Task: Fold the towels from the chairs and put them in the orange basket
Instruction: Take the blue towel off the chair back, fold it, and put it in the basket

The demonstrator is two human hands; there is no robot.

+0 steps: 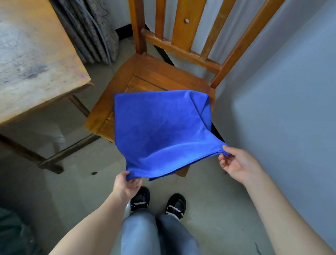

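Observation:
A blue towel (159, 130) lies doubled over on the seat of a wooden chair (146, 76), its near edge lifted off the seat front. My left hand (126, 185) pinches the towel's near left corner. My right hand (236, 163) pinches the near right corner, where two layers meet. The far edge of the towel rests on the seat, with a crease at its far right corner. No orange basket is in view.
A worn wooden table (32, 50) stands at the left, its metal legs reaching toward the chair. A grey wall (290, 94) runs close along the right. A grey curtain (85, 23) hangs behind the table. My legs and black shoes (158, 202) stand on the concrete floor.

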